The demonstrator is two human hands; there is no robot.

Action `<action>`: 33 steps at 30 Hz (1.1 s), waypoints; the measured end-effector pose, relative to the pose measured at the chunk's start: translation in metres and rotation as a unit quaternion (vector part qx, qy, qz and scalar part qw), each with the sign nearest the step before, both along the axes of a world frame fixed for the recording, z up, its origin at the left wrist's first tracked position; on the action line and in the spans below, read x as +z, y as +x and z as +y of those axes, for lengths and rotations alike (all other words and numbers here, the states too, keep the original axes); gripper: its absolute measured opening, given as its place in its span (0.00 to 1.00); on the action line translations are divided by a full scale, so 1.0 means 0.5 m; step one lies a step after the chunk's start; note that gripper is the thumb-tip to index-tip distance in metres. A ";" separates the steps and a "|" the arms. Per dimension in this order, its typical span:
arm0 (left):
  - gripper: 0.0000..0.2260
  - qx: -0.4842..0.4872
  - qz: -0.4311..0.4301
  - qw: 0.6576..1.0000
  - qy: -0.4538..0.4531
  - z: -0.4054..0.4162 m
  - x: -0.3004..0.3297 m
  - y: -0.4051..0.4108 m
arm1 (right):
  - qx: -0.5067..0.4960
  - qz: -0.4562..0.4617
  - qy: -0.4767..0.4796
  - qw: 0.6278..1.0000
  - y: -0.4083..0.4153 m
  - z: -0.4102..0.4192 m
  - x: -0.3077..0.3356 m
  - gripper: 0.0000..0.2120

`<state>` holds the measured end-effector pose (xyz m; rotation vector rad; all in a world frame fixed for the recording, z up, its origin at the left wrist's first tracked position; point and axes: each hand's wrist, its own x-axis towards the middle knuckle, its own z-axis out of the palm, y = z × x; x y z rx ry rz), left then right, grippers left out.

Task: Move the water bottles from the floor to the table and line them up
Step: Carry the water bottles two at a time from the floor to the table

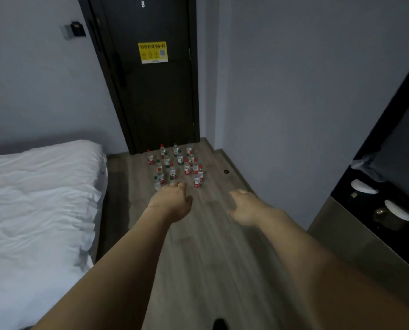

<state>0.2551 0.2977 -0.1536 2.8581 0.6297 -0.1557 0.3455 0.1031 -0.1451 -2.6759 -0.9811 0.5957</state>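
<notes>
**Bottles on floor, both hands empty**

Bottles: a cluster of small water bottles (176,164) stands upright on the wood-look floor (213,246), just in front of the dark door (151,91). Most carry red caps and red labels; a few carry green caps (exact count not readable at this distance). They are grouped loosely, not in a line. None is lying down as far as can be seen.

Left hand (172,203): extended forward, palm down, fingers loosely bent, holding nothing. Its fingertips overlap the nearest bottles in the view; contact cannot be confirmed.

Right hand (242,208): extended forward beside the left, fingers relaxed and slightly curled, holding nothing, apart from the bottles.

Surroundings: a bed with white bedding (36,210) runs along the left. A yellow Wi-Fi notice (153,52) is fixed to the door. At the right edge, a dark counter (365,206) carries two white-lidded cups (398,210). A small dark round fitting (226,171) sits in the floor near the right wall.
</notes>
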 end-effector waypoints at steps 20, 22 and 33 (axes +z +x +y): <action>0.24 0.039 0.063 0.995 -0.062 0.523 -0.102 0.539 | 0.001 0.062 -0.002 0.998 0.583 0.511 -0.106 0.26; 0.23 0.036 0.062 0.995 -0.068 0.602 -0.112 0.591 | -0.007 0.066 0.000 0.998 0.630 0.578 -0.108 0.27; 0.26 0.012 0.090 0.991 -0.094 0.907 -0.151 0.888 | -0.042 0.064 -0.012 0.997 0.886 0.858 -0.150 0.29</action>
